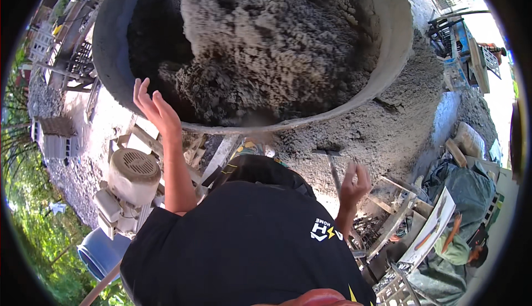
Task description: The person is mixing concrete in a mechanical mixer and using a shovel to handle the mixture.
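In front of me stands a large round mixer drum point(396, 45) with a pale, crusted rim. Inside it lies a big heap of grey, crumbly mortar mix point(271, 45), partly smeared by motion. My left hand point(158, 109) is raised at the drum's near left rim, fingers stretched and holding nothing; I cannot tell whether it touches the rim. My right hand point(356, 184) hovers right of my body, its fingers loosely bent and nothing visible in them. Close beside it, a hoe point(328, 153) rests on the ground with its handle slanting toward me.
A dusty motor point(134, 176) sits below my left forearm, with a blue barrel point(102, 253) behind it. Grey sand point(382, 123) is heaped right of the drum. Wooden frames point(393, 217), a dark tarp point(468, 192) and a person in green point(457, 245) are at right.
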{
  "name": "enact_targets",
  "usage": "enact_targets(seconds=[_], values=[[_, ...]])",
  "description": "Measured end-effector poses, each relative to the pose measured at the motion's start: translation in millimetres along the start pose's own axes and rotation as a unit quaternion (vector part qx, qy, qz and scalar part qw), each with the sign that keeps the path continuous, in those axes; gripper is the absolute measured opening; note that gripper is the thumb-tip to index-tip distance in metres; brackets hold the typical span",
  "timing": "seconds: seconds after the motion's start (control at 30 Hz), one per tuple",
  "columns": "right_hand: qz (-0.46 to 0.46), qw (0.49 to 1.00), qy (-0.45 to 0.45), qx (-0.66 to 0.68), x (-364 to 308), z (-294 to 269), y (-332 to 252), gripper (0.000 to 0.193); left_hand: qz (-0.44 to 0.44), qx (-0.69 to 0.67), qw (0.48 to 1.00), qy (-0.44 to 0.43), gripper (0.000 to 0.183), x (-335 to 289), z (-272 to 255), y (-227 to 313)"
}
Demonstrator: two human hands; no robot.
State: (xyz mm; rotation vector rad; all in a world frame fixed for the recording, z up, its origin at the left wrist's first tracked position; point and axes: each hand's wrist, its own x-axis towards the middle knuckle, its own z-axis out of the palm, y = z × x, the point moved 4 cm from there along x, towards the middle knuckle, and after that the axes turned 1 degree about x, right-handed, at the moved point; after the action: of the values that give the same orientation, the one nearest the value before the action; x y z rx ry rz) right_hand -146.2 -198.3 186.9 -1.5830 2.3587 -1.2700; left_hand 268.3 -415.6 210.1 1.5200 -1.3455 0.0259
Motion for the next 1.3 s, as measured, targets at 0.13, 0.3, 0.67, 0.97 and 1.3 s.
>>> enact_targets(seconds=[0.13,0.3,0.67,0.97,1.3], values=[[-0.134,0.981,0.032,0.136,60,27,-93,0.011,0.019,0.027,0.999,-0.006,0.029,4,-2,-9],[-0.269,0.935,-0.005,0.229,98,51,-158,0.013,-0.008,0.026,0.997,-0.069,0.019,4,14,-14],[-0.192,0.976,-0.048,0.095,89,137,-126,0.009,-0.131,0.024,0.975,-0.178,0.027,2,26,-22],[-0.104,0.981,-0.143,0.086,99,147,-126,0.009,-0.152,-0.139,0.969,-0.136,0.028,4,12,-8],[-0.041,0.989,-0.124,0.074,99,147,-114,0.013,-0.119,-0.226,0.962,-0.101,0.018,6,14,-5]])
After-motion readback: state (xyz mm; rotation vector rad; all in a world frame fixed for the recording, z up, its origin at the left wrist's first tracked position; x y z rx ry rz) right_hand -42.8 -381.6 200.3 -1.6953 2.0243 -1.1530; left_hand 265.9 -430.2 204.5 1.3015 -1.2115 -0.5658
